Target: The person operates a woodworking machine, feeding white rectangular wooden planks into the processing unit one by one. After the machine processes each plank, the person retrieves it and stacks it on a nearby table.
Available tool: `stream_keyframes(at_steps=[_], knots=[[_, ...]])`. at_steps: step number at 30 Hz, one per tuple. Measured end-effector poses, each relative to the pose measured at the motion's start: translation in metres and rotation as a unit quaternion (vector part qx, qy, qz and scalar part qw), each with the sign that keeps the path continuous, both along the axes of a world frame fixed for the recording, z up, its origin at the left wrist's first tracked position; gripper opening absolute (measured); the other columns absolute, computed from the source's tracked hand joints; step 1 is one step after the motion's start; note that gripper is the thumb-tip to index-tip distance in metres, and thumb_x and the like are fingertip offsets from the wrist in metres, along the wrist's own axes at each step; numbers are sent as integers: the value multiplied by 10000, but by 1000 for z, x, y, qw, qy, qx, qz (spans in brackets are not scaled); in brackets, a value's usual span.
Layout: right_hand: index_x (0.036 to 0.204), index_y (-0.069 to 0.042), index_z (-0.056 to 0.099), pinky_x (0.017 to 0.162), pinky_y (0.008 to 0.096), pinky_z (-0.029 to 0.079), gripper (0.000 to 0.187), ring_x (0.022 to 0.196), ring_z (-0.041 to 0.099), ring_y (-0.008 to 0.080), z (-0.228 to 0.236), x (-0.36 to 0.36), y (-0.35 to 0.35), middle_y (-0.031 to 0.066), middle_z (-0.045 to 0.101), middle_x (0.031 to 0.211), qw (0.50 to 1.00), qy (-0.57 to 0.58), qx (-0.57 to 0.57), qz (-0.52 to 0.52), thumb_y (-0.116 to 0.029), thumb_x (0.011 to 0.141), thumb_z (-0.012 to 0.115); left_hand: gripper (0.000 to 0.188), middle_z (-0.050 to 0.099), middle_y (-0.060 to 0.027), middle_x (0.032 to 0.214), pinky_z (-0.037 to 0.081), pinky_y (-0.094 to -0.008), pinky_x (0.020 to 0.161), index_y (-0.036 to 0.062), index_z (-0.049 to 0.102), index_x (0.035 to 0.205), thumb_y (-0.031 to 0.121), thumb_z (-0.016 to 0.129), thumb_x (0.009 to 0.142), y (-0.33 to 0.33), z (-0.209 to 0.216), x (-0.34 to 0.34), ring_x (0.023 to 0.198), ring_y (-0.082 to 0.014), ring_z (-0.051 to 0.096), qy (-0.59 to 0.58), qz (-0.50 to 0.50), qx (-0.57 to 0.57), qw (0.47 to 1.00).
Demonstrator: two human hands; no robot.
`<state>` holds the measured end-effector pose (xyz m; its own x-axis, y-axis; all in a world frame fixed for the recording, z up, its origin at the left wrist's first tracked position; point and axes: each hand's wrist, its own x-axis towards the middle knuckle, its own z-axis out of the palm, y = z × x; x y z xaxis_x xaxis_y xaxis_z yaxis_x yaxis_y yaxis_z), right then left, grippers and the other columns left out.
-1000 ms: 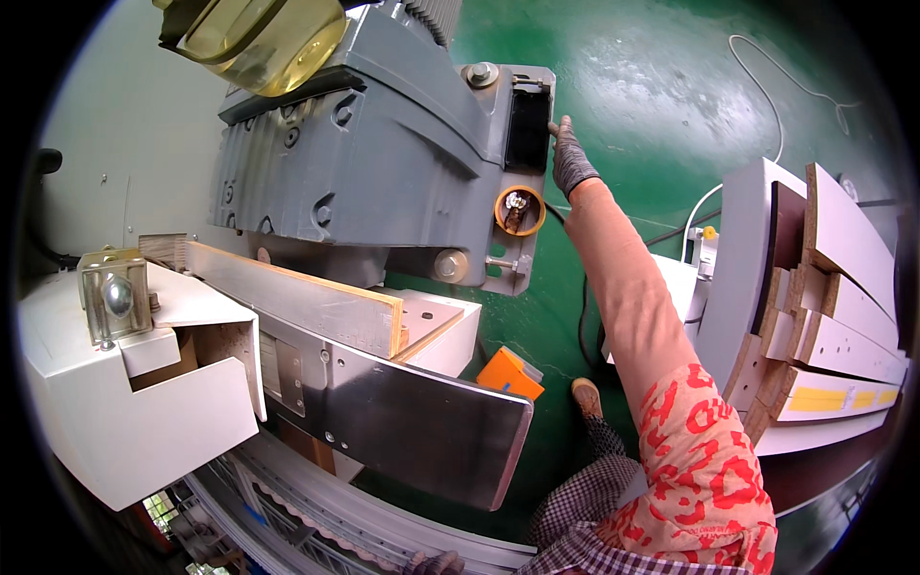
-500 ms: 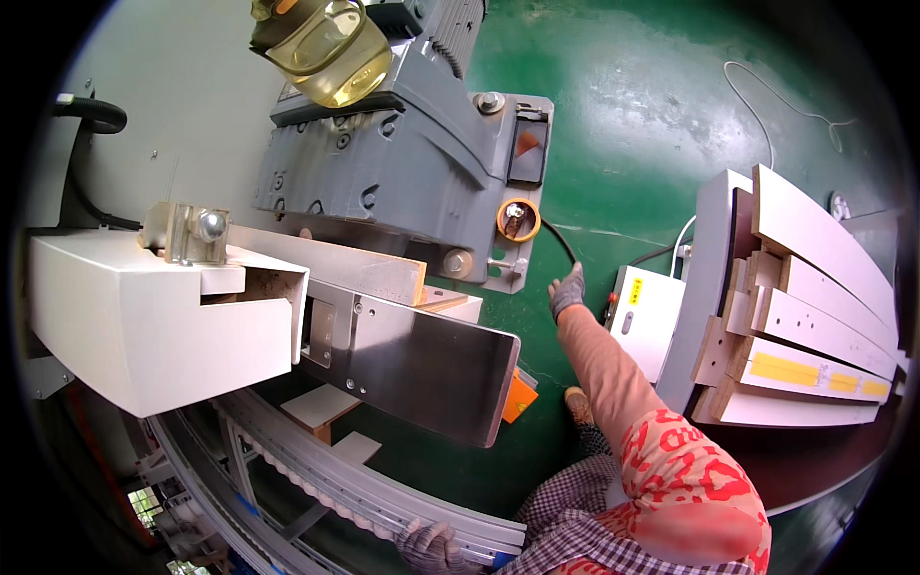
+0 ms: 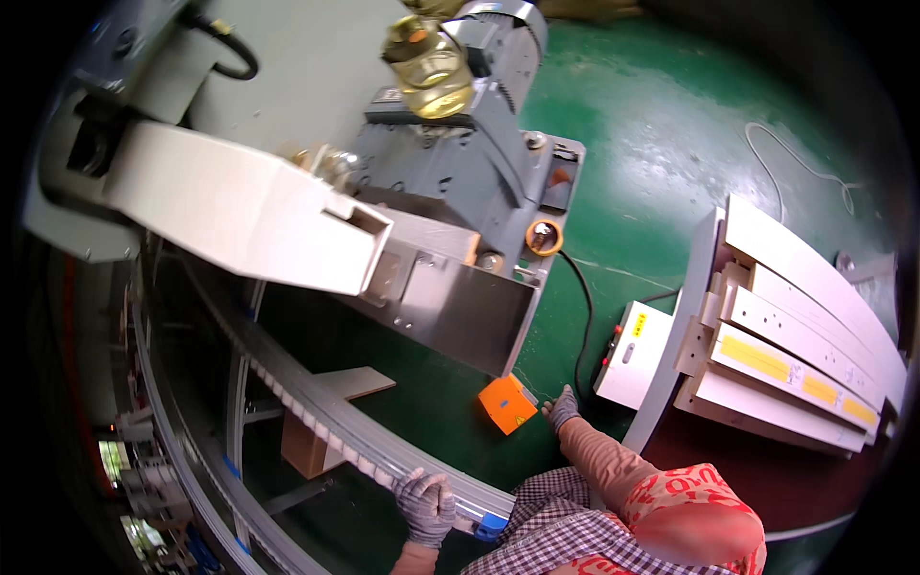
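Note:
My left hand [image 3: 427,506], in a grey glove, is curled over the near end of a curved aluminium roller rail [image 3: 383,436] with a white row of rollers along its side. A blue cap [image 3: 491,526] sits on the rail end just right of it. My right hand [image 3: 563,410], also gloved, is stretched out low above the green floor with thumb and fingers apart. Beside its fingertips a black cable [image 3: 586,307] runs down from an orange ring. Nearest on its left is an orange box [image 3: 508,403] with a yellow warning label.
A grey motor gearbox [image 3: 436,158] stands behind a white housing [image 3: 240,206] and a flat metal plate [image 3: 470,311]. On the right, white boards [image 3: 795,326] are stacked on a dark-topped table, beside a white control box [image 3: 635,353]. A wooden box [image 3: 305,443] lies under the rail.
The view has shifted and turned, and the orange box now shows fully. My right hand has drawn back nearer to me, away from the orange ring. My left hand stays at the rail.

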<state>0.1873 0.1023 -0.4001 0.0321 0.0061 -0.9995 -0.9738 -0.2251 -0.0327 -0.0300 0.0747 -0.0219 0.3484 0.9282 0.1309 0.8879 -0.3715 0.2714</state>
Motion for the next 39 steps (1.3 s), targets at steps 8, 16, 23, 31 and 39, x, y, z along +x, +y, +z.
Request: stream_keyframes(at_steps=[8,16,23,31,39], knots=[[1481,-132,298,1111,479,322,654,1391,372,335,83,14,16,133,314,1554,982,29,184,16,-523,973,424,114,674,-10,851,469,-421,837,123,666,811,234,658,836,2,-7,-3,867,-265,625,-96,-18,90,991],[1443,-82,373,1005,472,433,589,1205,538,319,163,28,-9,146,464,1440,937,12,321,140,-436,982,466,273,603,-99,648,474,-429,679,79,593,639,231,623,864,3,12,2,651,-311,595,-130,-29,88,987],[1125,-32,637,731,330,544,318,807,647,195,224,66,-87,88,685,938,692,-386,363,490,-253,898,662,465,664,-112,714,486,-464,718,85,688,684,402,468,944,1,-5,0,711,-311,643,-10,-35,14,999],[1002,-142,708,1113,548,254,344,1203,525,324,270,79,-186,117,662,1133,196,-675,109,703,-375,752,669,474,682,-117,759,486,-467,743,84,706,729,406,441,955,-4,5,-1,734,-306,654,-23,-66,-24,997],[1178,-146,676,1169,584,49,533,1442,206,411,237,83,-237,173,503,1397,169,-617,44,768,-478,762,653,471,692,-115,781,473,-458,738,97,708,735,411,437,958,-3,-2,4,749,-292,665,-13,-74,-18,997]])
